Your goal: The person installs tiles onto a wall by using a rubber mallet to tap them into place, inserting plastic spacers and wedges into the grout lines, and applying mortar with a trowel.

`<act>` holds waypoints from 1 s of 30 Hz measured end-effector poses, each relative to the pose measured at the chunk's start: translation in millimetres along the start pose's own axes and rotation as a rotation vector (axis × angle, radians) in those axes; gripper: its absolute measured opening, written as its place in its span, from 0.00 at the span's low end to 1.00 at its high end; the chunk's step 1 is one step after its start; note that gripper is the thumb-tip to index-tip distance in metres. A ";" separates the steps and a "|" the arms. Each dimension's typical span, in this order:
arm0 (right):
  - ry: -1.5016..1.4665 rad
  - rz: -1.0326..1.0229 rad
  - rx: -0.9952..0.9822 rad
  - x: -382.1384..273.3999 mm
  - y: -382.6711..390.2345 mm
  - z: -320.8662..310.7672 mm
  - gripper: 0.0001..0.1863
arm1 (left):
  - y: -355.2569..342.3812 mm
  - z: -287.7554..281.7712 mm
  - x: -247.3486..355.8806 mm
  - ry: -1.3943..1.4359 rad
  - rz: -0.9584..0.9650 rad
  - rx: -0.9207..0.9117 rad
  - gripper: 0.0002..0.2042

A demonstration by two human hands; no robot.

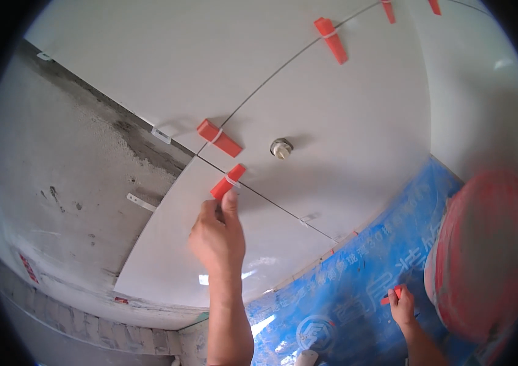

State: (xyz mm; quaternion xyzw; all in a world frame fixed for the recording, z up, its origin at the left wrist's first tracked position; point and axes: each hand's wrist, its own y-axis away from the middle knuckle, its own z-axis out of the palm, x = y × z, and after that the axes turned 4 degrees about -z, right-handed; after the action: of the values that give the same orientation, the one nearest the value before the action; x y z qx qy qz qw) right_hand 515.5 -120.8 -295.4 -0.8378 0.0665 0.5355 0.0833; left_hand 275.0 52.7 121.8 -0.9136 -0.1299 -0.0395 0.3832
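Wedge, red (224, 185), sits across the seam (271, 200) between pale tiles, lodged in a white clip; left hand (217, 236) is at its lower end, thumb and curled forefinger drawn narrow, apparently pinching it. Right hand (402, 307), lower and well off to the side, holds a spare wedge (392, 295) in a closed grip above the blue sheet (363, 274). Main risk, as judged: too hard a push on the lodged wedge could snap the clip's thin strap, leaving the tile edges free to step apart. Too little, and it may sit slack and slip out. A sideways shove might nudge the tile and pinch the joint, perhaps upsetting the neighbouring wedge (227, 145) near the seam corner. Bare clip (303, 221) further along has no wedge in it; unevenness there could go unchecked. Capped pipe fitting (281, 149) juts from the tile nearby, a likely knock for a careless knuckle. Spare wedge, if the grip loosens, would probably drop onto the sheet or toward the red-stained round tub (485, 262).
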 end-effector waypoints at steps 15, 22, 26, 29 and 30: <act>0.175 0.013 0.125 35.7 4.5 26.5 0.10 | -6.5 35.8 20.8 0.147 -0.116 0.130 0.20; 0.365 -0.068 -0.007 23.3 7.9 26.7 0.10 | -13.0 26.3 11.3 0.162 0.026 0.024 0.18; 0.441 -0.146 0.060 22.0 2.9 28.4 0.11 | -15.6 15.7 -8.8 0.287 0.103 -0.088 0.19; 0.451 -0.135 0.089 20.1 2.8 28.4 0.11 | 10.7 15.5 -23.3 0.415 0.170 -0.210 0.18; 0.460 -0.131 0.095 21.5 2.4 26.3 0.11 | 30.1 21.9 -25.9 0.448 0.211 -0.288 0.18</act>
State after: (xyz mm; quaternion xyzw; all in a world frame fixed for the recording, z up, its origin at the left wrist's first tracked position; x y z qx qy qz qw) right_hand 500.7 -118.0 -325.9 -0.9353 0.0543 0.3205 0.1396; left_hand 257.5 42.6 81.2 -0.9356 0.0608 -0.2185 0.2705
